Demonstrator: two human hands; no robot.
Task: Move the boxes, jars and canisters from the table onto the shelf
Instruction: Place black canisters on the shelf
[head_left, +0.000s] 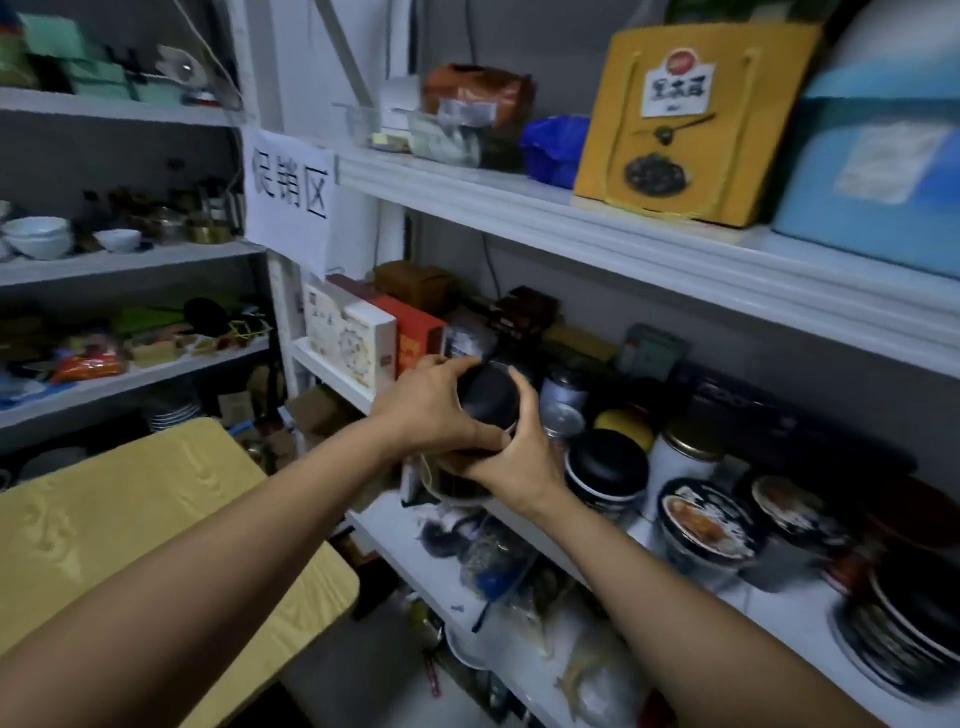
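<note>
Nearest us, our left arm (182, 597) and right arm (701, 597) run up from the bottom edge of the frame; under the left one, at lower left, lies the yellow table (104, 519), and the part of it we can see carries nothing.

At mid-frame both hands meet on one canister (488, 397); the left hand (431, 410) curls over its black domed lid from the left, thumb across the front; the right hand (519, 457) wraps its lower side from the right, fingers up along the lid's edge. The hands hide most of the body, so we cannot tell its material; it hangs at the front edge of the middle shelf (769, 618), and whether its base touches the board is hidden.

We judge it stiff, and light enough for one hand; the smooth dome looks slippery and the lid may only sit loosely, so the hold belongs low on the wall, not on the lid; if it is ceramic, a knock against its neighbours could chip it.

Just right of it stand a silver-topped jar (563, 400) and a black-lidded jar (605, 467); further right are a white canister with a gold cap (685, 452) and round printed tins (706, 530); the gap for setting down looks narrow.

Behind, at centre left, boxes (363, 338) stand upright; above them hangs a paper sign (291, 197); at upper right a yellow box (685, 124) sits on the top shelf.
</note>
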